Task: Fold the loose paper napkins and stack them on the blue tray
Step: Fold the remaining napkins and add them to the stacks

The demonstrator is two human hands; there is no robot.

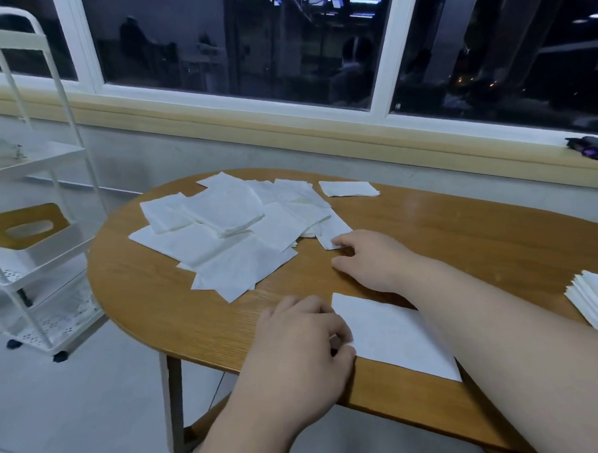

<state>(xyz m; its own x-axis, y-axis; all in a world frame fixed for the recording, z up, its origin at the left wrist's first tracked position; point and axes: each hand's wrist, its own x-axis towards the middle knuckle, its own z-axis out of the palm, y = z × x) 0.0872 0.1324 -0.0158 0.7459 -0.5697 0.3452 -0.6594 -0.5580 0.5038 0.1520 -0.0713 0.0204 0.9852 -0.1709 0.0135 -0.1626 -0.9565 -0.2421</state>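
Observation:
A pile of loose white napkins (pixel 229 229) is spread over the far left half of the wooden table (pixel 462 239). One folded napkin (pixel 395 338) lies flat at the table's near edge. My left hand (pixel 305 332) has its fingers curled at that napkin's left edge and pinches it. My right hand (pixel 367 257) reaches across to the pile, its fingertips resting on the corner of a loose napkin (pixel 335 233), with the thumb held apart. A stack of folded napkins (pixel 595 302) sits at the right edge of the view. No blue tray is in view.
A single napkin (pixel 349 189) lies apart at the table's far side. A white wheeled cart (pixel 31 169) stands left of the table, holding a tissue box with a wooden lid (pixel 27 228). A dark object (pixel 592 146) rests on the window sill.

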